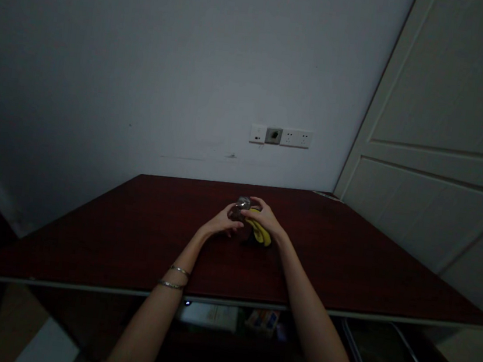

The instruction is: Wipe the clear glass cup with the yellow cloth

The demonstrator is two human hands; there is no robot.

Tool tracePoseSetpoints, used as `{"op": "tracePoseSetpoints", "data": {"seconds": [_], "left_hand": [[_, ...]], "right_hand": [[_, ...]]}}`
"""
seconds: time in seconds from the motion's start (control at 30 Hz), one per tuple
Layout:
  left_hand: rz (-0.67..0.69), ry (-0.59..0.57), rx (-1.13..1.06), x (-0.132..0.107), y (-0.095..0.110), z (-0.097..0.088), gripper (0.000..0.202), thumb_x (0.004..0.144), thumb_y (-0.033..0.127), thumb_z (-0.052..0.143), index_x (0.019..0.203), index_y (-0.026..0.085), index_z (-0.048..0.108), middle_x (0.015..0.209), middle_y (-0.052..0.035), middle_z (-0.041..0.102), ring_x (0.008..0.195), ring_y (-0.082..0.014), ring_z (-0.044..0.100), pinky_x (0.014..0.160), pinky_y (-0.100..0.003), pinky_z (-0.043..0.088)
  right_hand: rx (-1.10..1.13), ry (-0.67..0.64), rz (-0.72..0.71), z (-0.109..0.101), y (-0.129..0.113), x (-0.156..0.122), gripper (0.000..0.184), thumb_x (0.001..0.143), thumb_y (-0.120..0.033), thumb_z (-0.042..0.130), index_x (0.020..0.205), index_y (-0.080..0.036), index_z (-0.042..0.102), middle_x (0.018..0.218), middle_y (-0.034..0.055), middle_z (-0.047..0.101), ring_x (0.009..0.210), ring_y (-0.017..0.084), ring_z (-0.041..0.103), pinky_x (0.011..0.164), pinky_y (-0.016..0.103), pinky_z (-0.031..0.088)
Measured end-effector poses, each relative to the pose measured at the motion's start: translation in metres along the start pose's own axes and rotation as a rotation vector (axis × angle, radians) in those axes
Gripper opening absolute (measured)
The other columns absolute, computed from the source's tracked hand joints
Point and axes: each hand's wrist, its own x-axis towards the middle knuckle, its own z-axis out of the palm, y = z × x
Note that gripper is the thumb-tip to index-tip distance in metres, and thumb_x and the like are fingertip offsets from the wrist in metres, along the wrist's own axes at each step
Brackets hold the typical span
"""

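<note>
Over the middle of the dark red table (pixel 129 237), my left hand (pixel 220 222) curls its fingers around the left side of a small clear, shiny object that looks like a glass (pixel 243 203). My right hand (pixel 265 216) is closed on a yellow cloth (pixel 261 234), which hangs below its palm with a dark part underneath. The right fingers reach across to the glass and touch or nearly touch it. Dim light and the fingers hide the glass's full shape. Two metal bracelets (pixel 172 285) circle my left wrist.
A pale wall with a row of sockets (pixel 281 136) stands behind the table. To the right is a white panelled door (pixel 439 146). A flat strip (pixel 327 196) lies at the far right corner. Beneath the front edge are a white box (pixel 209 316) and colourful packets (pixel 266 320).
</note>
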Motion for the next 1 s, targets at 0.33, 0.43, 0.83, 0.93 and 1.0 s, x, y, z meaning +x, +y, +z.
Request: {"op": "tracePoseSetpoints", "data": {"seconds": [0.33,0.43,0.83,0.93,1.0], "left_hand": [[0.092,0.038,-0.075,-0.005,0.010,0.007,0.097,0.053,0.022,0.075,0.134,0.028,0.022,0.120,-0.0129,0.048,0.082,-0.0177,0.058,0.045,-0.018,0.048],[0.088,0.037,-0.071,-0.006,0.011,0.008,0.094,0.051,0.021,0.076,0.132,0.025,0.029,0.116,-0.0121,0.051,0.080,-0.0170,0.058,0.049,-0.021,0.050],[0.127,0.180,-0.111,-0.004,0.014,0.009,0.071,0.050,0.020,0.076,0.114,0.018,0.044,0.104,-0.0080,0.055,0.085,-0.0167,0.056,0.050,-0.017,0.048],[0.104,0.235,-0.119,-0.002,0.013,0.008,0.075,0.048,0.022,0.077,0.115,0.019,0.043,0.105,-0.0081,0.054,0.083,-0.0158,0.055,0.050,-0.018,0.049],[0.092,0.254,-0.107,0.000,0.009,0.009,0.080,0.045,0.022,0.079,0.116,0.019,0.042,0.106,-0.0085,0.054,0.082,-0.0156,0.055,0.054,-0.021,0.050]], "right_hand": [[-0.003,-0.002,0.100,-0.003,0.006,0.004,0.056,0.058,-0.038,0.071,0.107,-0.016,0.054,0.100,0.0101,0.062,0.083,0.020,0.062,0.070,0.031,0.051],[0.004,-0.005,0.089,-0.002,0.006,0.003,0.054,0.057,-0.035,0.073,0.104,-0.015,0.056,0.097,0.0093,0.064,0.081,0.020,0.062,0.070,0.031,0.051],[-0.016,-0.017,0.062,-0.011,0.003,0.001,0.062,0.058,-0.039,0.071,0.112,-0.017,0.050,0.078,0.0033,0.062,0.063,0.014,0.060,0.055,0.026,0.049],[-0.029,0.096,0.019,-0.017,-0.001,0.003,0.060,0.059,-0.044,0.068,0.111,-0.018,0.051,0.081,0.0024,0.059,0.065,0.013,0.058,0.057,0.025,0.047],[-0.023,0.159,-0.049,-0.017,-0.004,0.006,0.057,0.062,-0.047,0.064,0.111,-0.019,0.051,0.083,0.0021,0.058,0.068,0.014,0.058,0.061,0.026,0.047]]}}
